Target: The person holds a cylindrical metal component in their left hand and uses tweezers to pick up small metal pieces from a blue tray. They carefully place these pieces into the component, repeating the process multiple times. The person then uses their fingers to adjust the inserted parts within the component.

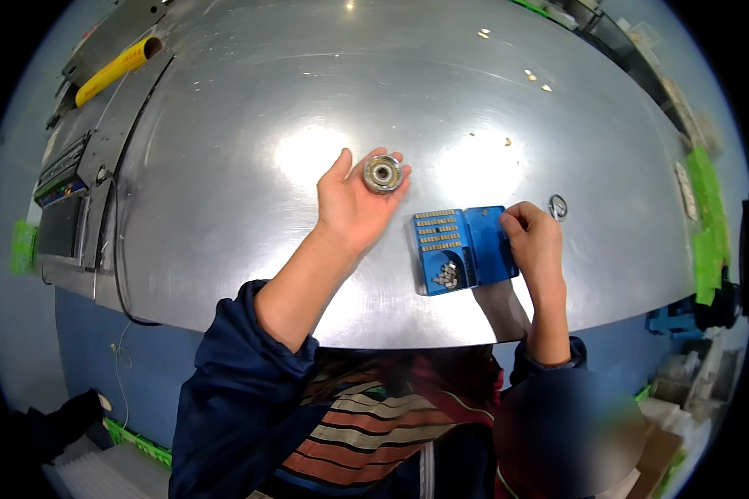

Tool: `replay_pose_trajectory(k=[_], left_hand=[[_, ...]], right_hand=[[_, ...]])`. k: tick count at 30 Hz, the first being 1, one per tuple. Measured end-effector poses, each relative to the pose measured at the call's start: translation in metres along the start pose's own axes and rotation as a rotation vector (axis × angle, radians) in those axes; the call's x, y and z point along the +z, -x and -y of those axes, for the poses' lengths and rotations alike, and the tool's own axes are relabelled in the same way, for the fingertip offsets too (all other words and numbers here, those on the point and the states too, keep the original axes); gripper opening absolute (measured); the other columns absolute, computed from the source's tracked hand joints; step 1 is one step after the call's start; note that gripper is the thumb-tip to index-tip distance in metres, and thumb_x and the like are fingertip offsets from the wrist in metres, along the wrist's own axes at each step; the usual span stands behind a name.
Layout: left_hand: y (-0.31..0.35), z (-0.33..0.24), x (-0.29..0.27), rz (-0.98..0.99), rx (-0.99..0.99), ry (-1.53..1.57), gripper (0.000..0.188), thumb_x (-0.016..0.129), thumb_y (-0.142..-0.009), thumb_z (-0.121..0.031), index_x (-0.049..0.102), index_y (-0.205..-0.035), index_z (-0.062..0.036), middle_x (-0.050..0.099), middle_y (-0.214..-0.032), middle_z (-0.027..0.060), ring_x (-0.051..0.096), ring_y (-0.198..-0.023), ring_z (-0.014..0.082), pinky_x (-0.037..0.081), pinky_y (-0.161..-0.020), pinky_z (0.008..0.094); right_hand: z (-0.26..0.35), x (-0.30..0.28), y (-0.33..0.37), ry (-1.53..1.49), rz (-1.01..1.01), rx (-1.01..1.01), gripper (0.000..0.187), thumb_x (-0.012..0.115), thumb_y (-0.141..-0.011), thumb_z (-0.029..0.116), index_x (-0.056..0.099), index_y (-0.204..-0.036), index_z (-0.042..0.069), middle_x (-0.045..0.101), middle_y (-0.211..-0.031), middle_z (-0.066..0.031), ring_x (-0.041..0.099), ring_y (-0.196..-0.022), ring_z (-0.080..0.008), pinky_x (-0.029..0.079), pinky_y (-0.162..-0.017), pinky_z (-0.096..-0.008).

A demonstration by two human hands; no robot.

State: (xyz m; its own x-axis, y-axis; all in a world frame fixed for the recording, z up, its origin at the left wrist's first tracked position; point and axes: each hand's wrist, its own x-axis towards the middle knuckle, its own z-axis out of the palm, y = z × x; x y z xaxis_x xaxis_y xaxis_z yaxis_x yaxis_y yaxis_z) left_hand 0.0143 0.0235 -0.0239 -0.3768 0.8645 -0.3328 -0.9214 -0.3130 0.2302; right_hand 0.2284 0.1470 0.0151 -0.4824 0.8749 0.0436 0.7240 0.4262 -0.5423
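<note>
My left hand is turned palm up, thumb spread out, over the metal table. On its fingers rests a round, thick metal part with a ring-shaped face and a dark centre hole, like a bearing. To its right lies an opened blue plastic case. Rows of small brass-coloured pieces fill its upper part, with loose silvery pieces in a lower compartment. My right hand is over the right edge of the case's lid, fingertips pinched together; what they hold is hidden.
A metal ring lies right of my right hand. Small pale bits are scattered farther off. At the left stand a yellow tube and a device with a dark panel, with a cable hanging down. Green tape lines the right edge.
</note>
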Motion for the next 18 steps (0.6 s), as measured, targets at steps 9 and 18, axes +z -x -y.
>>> replay_pose_trajectory(k=[9, 18], left_hand=[[0.005, 0.001, 0.006, -0.007, -0.036, 0.091, 0.058, 0.03, -0.101, -0.043, 0.029, -0.139, 0.001, 0.036, -0.136, 0.0215, 0.035, -0.13, 0.0367, 0.03, -0.112, 0.0443], [0.018, -0.004, 0.016, 0.011, -0.032, 0.131, 0.055, 0.032, -0.101, -0.042, 0.033, -0.136, 0.0007, 0.037, -0.135, 0.0209, 0.037, -0.128, 0.0365, 0.032, -0.111, 0.0426]], right_hand=[[0.011, 0.024, -0.005, 0.22, -0.067, -0.052, 0.025, 0.064, -0.084, 0.028, 0.072, -0.081, 0.005, 0.068, -0.08, -0.0166, 0.066, -0.074, -0.0346, 0.052, -0.072, -0.0416], [0.001, 0.029, -0.007, 0.239, -0.073, -0.089, 0.021, 0.062, -0.08, 0.021, 0.069, -0.078, 0.0, 0.067, -0.076, -0.0191, 0.065, -0.07, -0.0343, 0.051, -0.068, -0.0401]])
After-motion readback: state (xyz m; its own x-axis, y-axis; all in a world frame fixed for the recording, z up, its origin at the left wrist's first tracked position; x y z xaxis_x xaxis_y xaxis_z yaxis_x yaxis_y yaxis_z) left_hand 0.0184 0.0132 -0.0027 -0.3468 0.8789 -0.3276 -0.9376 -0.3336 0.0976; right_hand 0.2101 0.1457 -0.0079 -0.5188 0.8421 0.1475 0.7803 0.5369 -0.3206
